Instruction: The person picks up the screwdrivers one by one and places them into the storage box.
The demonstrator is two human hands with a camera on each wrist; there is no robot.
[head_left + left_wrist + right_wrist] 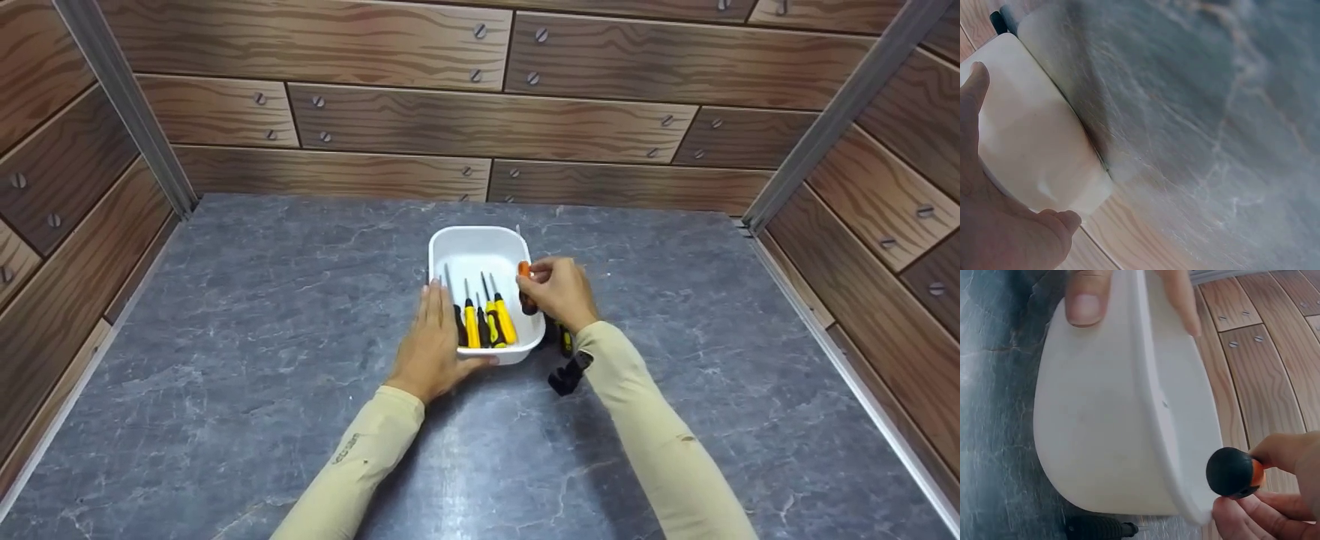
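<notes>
A white tub (480, 240) stands on the grey surface, with several yellow and black screwdrivers (472, 322) lying side by side in it. Against its left side and near corner rests my left hand (431, 349), fingers straight and thumb along the near wall; the left wrist view shows this hand (1005, 225) on the tub's outer wall (1033, 129). My right hand (559, 292) pinches an orange and black screwdriver (524, 270) at the tub's right rim. In the right wrist view its black handle end (1230, 472) shows beside the fingers (1280, 512).
Outside the tub on the right, partly under my right wrist, lie black and yellow tools (565, 341); one black handle (1095, 527) shows in the right wrist view. Wood-patterned walls (405, 120) and metal corner posts (127, 105) enclose the grey tabletop (247, 315).
</notes>
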